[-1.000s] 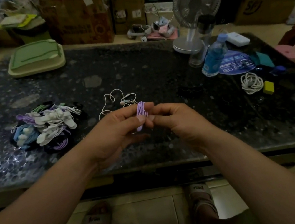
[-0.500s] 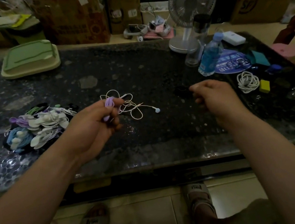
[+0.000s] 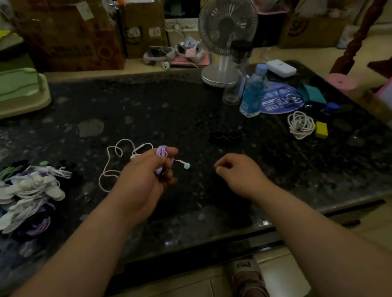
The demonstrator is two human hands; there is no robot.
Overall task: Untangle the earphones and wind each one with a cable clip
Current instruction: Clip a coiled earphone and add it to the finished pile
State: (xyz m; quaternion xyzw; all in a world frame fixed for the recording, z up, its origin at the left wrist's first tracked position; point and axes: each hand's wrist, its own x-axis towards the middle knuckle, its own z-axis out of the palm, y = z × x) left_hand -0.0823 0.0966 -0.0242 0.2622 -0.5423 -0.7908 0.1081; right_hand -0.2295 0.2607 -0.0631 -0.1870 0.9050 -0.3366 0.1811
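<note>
Far left of the loose white earphone (image 3: 111,162), a pile of wound earphones (image 3: 16,196) sits heaped on the dark counter (image 3: 156,103), white, purple and blue bundles all jumbled together. Behind that pile, well back from the loose white earphone, lies a green tray (image 3: 2,95). The loose white earphone itself sprawls in open loops at mid-counter, its bud poking out on the right. Right on top of it is the left hand (image 3: 143,183), fingers (image 3: 172,150) clenched around a purple earphone coil (image 3: 161,151), the coil sticking up between thumb and forefinger just above those white loops. To the right of the loose white earphone and apart from it, the right hand (image 3: 240,172) hovers low over the counter, fingers curled into a loose fist with nothing visible in them. Further right, well clear of the loose white earphone, a white coiled cable (image 3: 301,124) lies beside a yellow block (image 3: 321,129).
</note>
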